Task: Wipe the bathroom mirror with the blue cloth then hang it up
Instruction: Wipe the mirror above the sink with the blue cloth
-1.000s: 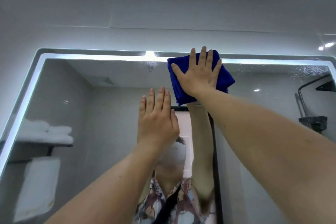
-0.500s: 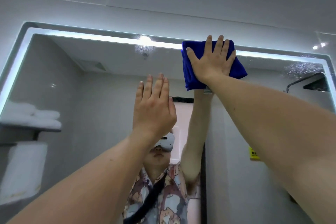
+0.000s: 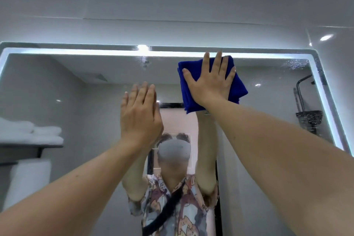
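Head view, looking up at the wall. Right hand (image 3: 209, 84) flat, fingers spread and straight, pressing the folded blue cloth (image 3: 236, 87) against the mirror (image 3: 80, 90) near its upper edge, right of centre, just under the lit strip (image 3: 86, 52) along the top. Left hand (image 3: 139, 115) raised lower and left of the cloth, fingers straight and together, holding nothing; whether the palm touches the glass I cannot tell. Water spots (image 3: 296, 63) on the glass at the top right corner. Reflected: folded white towels (image 3: 40, 134) on a shelf at left, dark shower fitting (image 3: 304, 101) at right.
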Demonstrator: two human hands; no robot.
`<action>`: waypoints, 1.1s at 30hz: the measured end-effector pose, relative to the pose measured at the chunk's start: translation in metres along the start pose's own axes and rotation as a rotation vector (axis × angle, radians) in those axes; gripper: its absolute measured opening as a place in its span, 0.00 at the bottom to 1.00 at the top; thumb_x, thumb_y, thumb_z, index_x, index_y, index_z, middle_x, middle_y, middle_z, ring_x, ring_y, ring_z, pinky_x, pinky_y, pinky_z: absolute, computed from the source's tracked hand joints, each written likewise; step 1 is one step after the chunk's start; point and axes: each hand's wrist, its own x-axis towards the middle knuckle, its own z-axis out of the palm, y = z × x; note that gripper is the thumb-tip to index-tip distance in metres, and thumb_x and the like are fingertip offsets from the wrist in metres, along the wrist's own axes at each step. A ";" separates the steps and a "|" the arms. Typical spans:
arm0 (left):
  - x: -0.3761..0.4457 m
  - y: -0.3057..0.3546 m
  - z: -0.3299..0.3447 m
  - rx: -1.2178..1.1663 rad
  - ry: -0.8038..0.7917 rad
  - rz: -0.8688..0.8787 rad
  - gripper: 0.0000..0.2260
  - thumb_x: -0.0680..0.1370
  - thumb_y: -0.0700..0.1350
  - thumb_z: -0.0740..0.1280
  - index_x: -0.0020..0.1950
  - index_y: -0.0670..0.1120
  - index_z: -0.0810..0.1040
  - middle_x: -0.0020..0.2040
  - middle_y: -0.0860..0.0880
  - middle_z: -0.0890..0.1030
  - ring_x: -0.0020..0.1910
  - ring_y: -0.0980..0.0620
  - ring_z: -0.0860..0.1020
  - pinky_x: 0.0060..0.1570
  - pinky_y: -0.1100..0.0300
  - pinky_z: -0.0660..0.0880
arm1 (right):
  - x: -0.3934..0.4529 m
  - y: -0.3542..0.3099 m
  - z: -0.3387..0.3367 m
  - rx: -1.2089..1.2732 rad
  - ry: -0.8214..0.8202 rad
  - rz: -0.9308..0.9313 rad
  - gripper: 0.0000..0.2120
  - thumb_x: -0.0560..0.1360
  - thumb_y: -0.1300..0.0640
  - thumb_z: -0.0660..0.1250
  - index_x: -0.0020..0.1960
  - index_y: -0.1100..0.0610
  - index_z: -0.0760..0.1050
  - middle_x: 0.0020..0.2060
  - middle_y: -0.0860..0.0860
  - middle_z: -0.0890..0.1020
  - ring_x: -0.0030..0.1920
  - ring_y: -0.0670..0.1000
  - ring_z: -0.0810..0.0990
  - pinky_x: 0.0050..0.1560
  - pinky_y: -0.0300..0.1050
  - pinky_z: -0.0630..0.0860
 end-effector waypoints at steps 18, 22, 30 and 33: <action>-0.080 0.069 0.036 -0.065 0.030 0.115 0.25 0.79 0.47 0.61 0.76 0.44 0.70 0.77 0.43 0.70 0.78 0.41 0.63 0.78 0.43 0.55 | -0.089 0.047 0.009 -0.033 0.018 0.070 0.42 0.80 0.28 0.42 0.84 0.53 0.45 0.84 0.58 0.46 0.83 0.60 0.42 0.80 0.65 0.41; -0.107 0.063 0.040 -0.033 0.024 0.104 0.24 0.80 0.49 0.61 0.76 0.45 0.70 0.78 0.43 0.68 0.79 0.40 0.62 0.79 0.42 0.53 | -0.117 0.051 0.011 -0.039 0.010 0.079 0.42 0.79 0.28 0.42 0.84 0.53 0.45 0.83 0.59 0.47 0.83 0.61 0.43 0.80 0.66 0.41; -0.173 0.076 0.058 -0.035 -0.005 0.119 0.25 0.82 0.49 0.59 0.79 0.44 0.67 0.80 0.43 0.64 0.81 0.40 0.58 0.79 0.40 0.52 | -0.169 0.063 0.016 -0.090 0.015 0.091 0.43 0.79 0.28 0.42 0.84 0.54 0.47 0.83 0.59 0.49 0.83 0.61 0.46 0.80 0.65 0.43; -0.191 0.080 0.062 -0.014 -0.004 0.133 0.25 0.83 0.49 0.58 0.80 0.42 0.64 0.80 0.42 0.63 0.80 0.39 0.58 0.78 0.39 0.55 | -0.198 0.072 0.017 -0.113 0.008 0.094 0.43 0.79 0.28 0.42 0.84 0.54 0.48 0.83 0.60 0.50 0.83 0.62 0.47 0.80 0.65 0.43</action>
